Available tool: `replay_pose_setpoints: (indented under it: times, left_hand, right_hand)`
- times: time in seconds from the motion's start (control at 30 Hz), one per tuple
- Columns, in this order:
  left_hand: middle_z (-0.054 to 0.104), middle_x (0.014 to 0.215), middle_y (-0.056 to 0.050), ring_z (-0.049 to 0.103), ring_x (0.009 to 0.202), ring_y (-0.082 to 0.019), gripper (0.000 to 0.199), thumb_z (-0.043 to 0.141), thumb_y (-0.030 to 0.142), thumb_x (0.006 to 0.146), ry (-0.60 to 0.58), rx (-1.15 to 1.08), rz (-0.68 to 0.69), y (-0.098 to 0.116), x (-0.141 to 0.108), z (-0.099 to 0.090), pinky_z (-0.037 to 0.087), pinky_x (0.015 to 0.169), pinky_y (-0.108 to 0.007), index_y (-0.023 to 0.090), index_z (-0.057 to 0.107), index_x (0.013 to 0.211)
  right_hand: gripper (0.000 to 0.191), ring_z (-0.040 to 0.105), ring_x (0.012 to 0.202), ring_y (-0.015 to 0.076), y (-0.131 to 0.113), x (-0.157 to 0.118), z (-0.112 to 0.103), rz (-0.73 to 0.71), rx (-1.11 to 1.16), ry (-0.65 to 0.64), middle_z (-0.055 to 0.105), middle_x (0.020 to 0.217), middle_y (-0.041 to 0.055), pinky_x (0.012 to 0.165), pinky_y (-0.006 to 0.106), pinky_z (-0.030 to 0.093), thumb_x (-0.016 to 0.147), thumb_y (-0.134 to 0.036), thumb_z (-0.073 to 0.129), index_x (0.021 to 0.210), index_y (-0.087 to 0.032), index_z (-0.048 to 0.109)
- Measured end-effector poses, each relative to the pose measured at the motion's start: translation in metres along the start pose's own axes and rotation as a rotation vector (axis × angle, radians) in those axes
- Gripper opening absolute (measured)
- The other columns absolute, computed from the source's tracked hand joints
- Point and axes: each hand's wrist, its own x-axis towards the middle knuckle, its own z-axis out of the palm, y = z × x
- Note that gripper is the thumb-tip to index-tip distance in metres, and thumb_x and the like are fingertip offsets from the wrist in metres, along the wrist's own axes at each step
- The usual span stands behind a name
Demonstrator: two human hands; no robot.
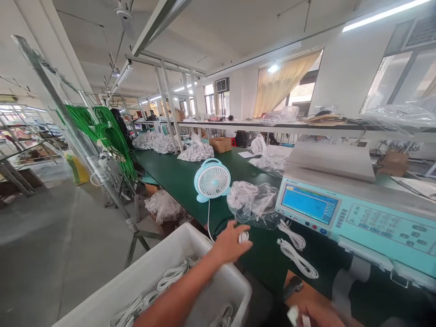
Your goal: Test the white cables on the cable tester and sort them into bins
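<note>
My left hand [229, 241] reaches over the rim of the white bin [238, 284]. Its thumb and fingers curve around a small bundle of white cable [243, 237], above the green tabletop. At the bottom edge my right hand [322, 315] is partly cut off and blurred; its fingers close on a white connector [295, 315]. A dark fixture [293, 287] on a brown board is just above it. Two coiled white cables [299, 260] lie between the hands, before the tester. More white cable bundles [172, 275] lie inside the bin.
A light-blue fan [214, 180] stands beyond my left hand. Bagged white cables [252, 202] sit right of it. A tester with a blue screen [308, 203] occupies the right side. Green cables [111, 136] hang from a rack on the left, behind a metal pole [91, 159].
</note>
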Motion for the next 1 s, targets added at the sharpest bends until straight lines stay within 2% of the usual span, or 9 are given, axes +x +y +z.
replay_pose_setpoints:
  times: [0.03, 0.13, 0.2, 0.27, 0.43, 0.6, 0.83, 0.9, 1.0]
  left_hand:
    - [0.038, 0.139, -0.014, 0.057, 0.103, -0.035, 0.050, 0.059, 0.032, 0.074, 0.000, 0.167, -0.014, -0.006, 0.023, -0.005, 0.041, 0.091, -0.047, 0.021, 0.055, 0.123]
    - [0.029, 0.145, -0.017, 0.058, 0.102, -0.038, 0.054, 0.060, 0.022, 0.069, -0.030, 0.297, -0.032, -0.023, 0.083, -0.009, 0.042, 0.087, -0.051, 0.019, 0.055, 0.123]
    - [0.031, 0.143, -0.021, 0.055, 0.106, -0.041, 0.055, 0.062, 0.018, 0.064, -0.031, 0.310, -0.019, -0.034, 0.108, -0.007, 0.041, 0.088, -0.054, 0.015, 0.058, 0.119]
    - [0.036, 0.141, -0.023, 0.051, 0.113, -0.040, 0.057, 0.062, 0.019, 0.065, -0.023, 0.313, 0.008, -0.046, 0.122, -0.007, 0.039, 0.094, -0.051, 0.011, 0.055, 0.121]
    - [0.029, 0.147, -0.009, 0.030, 0.133, -0.023, 0.065, 0.052, 0.030, 0.077, 0.058, 0.261, 0.164, -0.081, 0.115, -0.018, 0.027, 0.109, -0.034, 0.016, 0.033, 0.138]
    - [0.031, 0.146, -0.008, 0.032, 0.132, -0.023, 0.070, 0.055, 0.024, 0.075, 0.154, 0.136, 0.337, -0.107, 0.102, -0.018, 0.030, 0.109, -0.036, 0.018, 0.030, 0.140]
    - [0.032, 0.145, -0.011, 0.029, 0.134, -0.024, 0.073, 0.055, 0.019, 0.073, 0.178, 0.068, 0.343, -0.108, 0.101, -0.016, 0.026, 0.111, -0.037, 0.015, 0.029, 0.140]
    - [0.032, 0.146, -0.010, 0.028, 0.134, -0.024, 0.074, 0.055, 0.019, 0.072, 0.177, 0.063, 0.313, -0.104, 0.100, -0.017, 0.026, 0.111, -0.038, 0.017, 0.028, 0.141]
    - [0.028, 0.148, -0.008, 0.028, 0.134, -0.025, 0.073, 0.053, 0.021, 0.074, 0.217, 0.052, 0.260, -0.096, 0.096, -0.019, 0.029, 0.109, -0.036, 0.019, 0.025, 0.142]
  right_hand:
    - [0.030, 0.056, 0.047, 0.0245, -0.011, -0.001, -0.005, 0.008, 0.010, -0.038, 0.057, 0.057, 0.0041, 0.040, 0.035, 0.045, 0.063, -0.058, 0.062, 0.074, -0.030, 0.064]
    - [0.031, 0.052, 0.041, 0.0174, -0.050, 0.012, -0.015, 0.107, 0.157, -0.250, 0.053, 0.052, -0.0003, 0.040, 0.028, 0.042, 0.077, -0.055, 0.053, 0.071, -0.024, 0.056]
    - [0.031, 0.052, 0.041, 0.0153, -0.075, 0.034, -0.016, 0.133, 0.265, -0.339, 0.049, 0.048, -0.0027, 0.041, 0.025, 0.042, 0.080, -0.052, 0.053, 0.070, -0.022, 0.050]
    - [0.032, 0.054, 0.044, 0.0152, -0.088, 0.060, -0.013, 0.102, 0.336, -0.331, 0.051, 0.050, -0.0029, 0.044, 0.024, 0.043, 0.080, -0.051, 0.055, 0.071, -0.021, 0.047]
    - [0.035, 0.062, 0.060, 0.0193, -0.086, 0.110, 0.003, 0.015, 0.473, -0.273, 0.059, 0.071, 0.0006, 0.055, 0.031, 0.053, 0.078, -0.052, 0.059, 0.086, -0.020, 0.048]
    - [0.033, 0.065, 0.073, 0.0215, -0.080, 0.158, 0.053, -0.064, 0.576, -0.229, 0.058, 0.084, 0.0005, 0.071, 0.037, 0.055, 0.075, -0.051, 0.059, 0.085, -0.023, 0.044]
    - [0.011, 0.066, 0.067, 0.0227, -0.060, 0.207, 0.136, -0.029, 0.283, -0.148, 0.057, 0.071, 0.0022, 0.059, 0.035, 0.057, 0.080, -0.032, 0.046, 0.075, -0.021, 0.044]
    - [0.013, 0.066, 0.066, 0.0223, -0.058, 0.215, 0.145, -0.055, 0.160, -0.129, 0.059, 0.073, 0.0050, 0.057, 0.035, 0.056, 0.082, -0.024, 0.039, 0.081, -0.019, 0.051]
    - [0.030, 0.064, 0.084, 0.0233, -0.060, 0.224, 0.142, -0.168, -0.056, -0.068, 0.060, 0.099, 0.0135, 0.071, 0.037, 0.053, 0.085, -0.014, 0.030, 0.102, -0.014, 0.055]
